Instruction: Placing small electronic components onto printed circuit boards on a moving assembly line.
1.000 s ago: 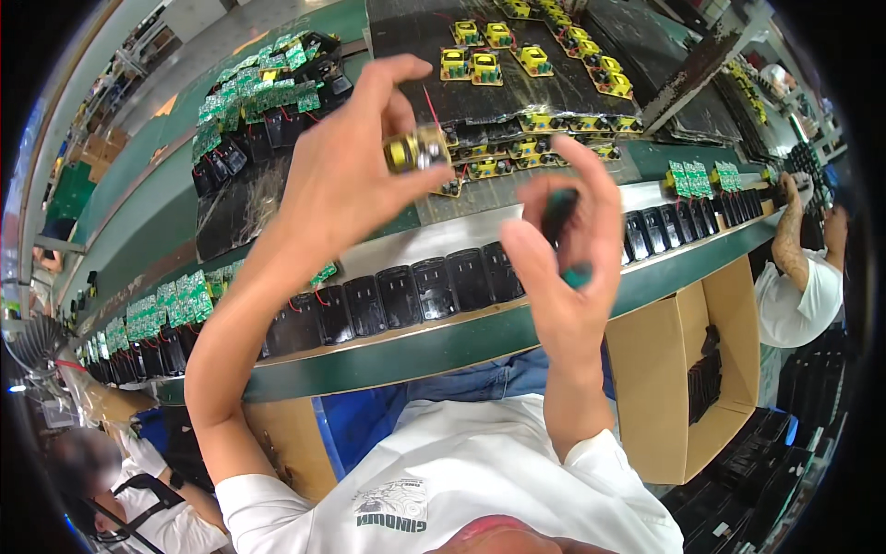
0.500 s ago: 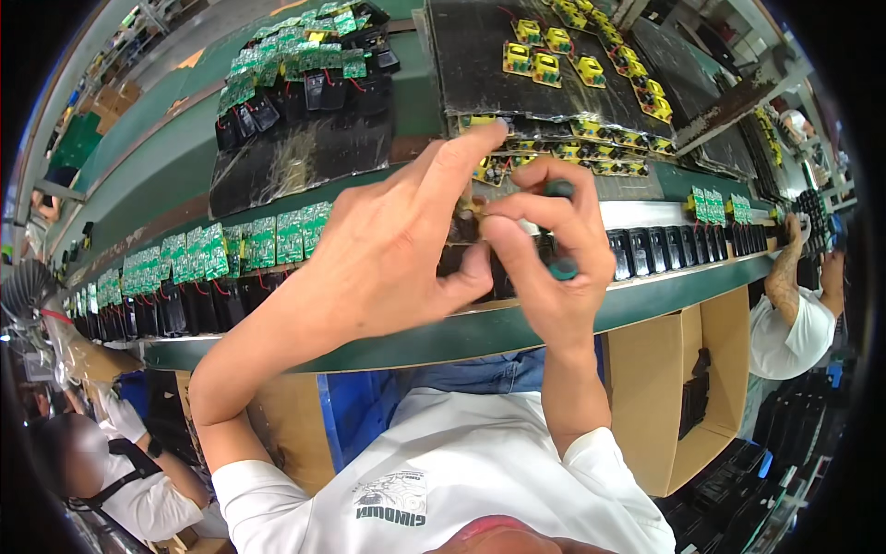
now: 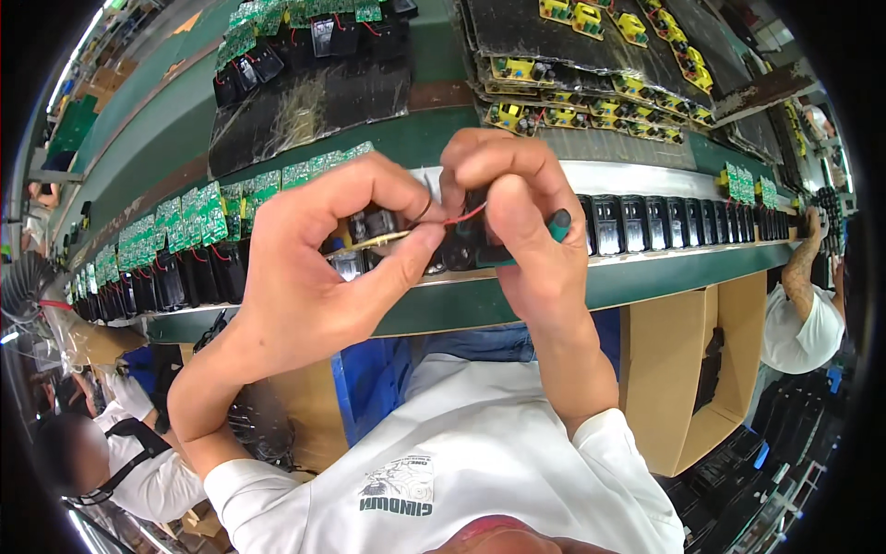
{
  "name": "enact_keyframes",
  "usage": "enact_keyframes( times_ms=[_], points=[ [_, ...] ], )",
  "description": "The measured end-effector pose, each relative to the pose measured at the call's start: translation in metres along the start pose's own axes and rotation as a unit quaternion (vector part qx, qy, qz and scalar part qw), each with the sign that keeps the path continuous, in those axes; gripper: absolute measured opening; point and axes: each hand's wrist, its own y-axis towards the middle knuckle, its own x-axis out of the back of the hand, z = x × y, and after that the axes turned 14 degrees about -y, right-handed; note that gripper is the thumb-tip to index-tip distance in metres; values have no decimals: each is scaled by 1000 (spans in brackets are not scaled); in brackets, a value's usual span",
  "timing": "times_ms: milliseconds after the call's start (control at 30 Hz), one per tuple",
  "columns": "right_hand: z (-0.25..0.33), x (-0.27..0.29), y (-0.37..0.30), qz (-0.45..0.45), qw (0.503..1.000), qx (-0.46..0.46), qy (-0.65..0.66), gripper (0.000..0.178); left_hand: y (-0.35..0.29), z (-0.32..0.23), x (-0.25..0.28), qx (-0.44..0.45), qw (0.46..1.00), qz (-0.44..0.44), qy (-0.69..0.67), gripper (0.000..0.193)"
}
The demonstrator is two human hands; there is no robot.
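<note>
Close together over the near edge of the bench, both my hands are closed. Thumb and forefinger of my left hand (image 3: 318, 249) pinch a thin circuit board (image 3: 380, 240), seen edge-on, beside a short red wire (image 3: 466, 215). The wire runs across to the fingertips of my right hand (image 3: 535, 198). Tucked in that right hand is a green-handled tool (image 3: 559, 224); its working end is hidden by the fingers. Below the hands, black plastic housings (image 3: 449, 257) are partly covered. Left of them, a row of green circuit boards (image 3: 198, 214) stands in more housings.
Empty black housings (image 3: 637, 224) continue rightward along the bench (image 3: 591, 294). Beyond lie stacked black sheets (image 3: 526, 46) carrying yellow-topped boards (image 3: 588, 20). A cardboard box (image 3: 660, 369) stands below at right. Co-workers sit at left (image 3: 152, 471) and right (image 3: 803, 319).
My hands have come down and slightly apart, with the left moving leftward. The circuit board edge and red wire now show between them. The view has shifted, and the far sheets sit higher.
</note>
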Motion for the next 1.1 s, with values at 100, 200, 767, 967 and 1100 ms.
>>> enact_keyframes(
  times_ms=[100,200,767,967,1100],
  points=[
    [-9,-5,0,-22,999,-13,20,25,-14,15,13,3,996,32,79,12],
    [-18,-7,-4,-50,998,-20,36,33,-24,35,20,1,985,71,156,14],
    [-41,-21,-34,-64,988,131,-46,36,-27,81,25,-245,792,131,544,24],
    [-41,-21,-34,-66,989,127,-45,36,-29,81,22,-246,777,133,563,22],
    [-43,-20,-35,-65,988,136,-37,33,-26,79,21,-236,780,151,559,20]
  ],
)
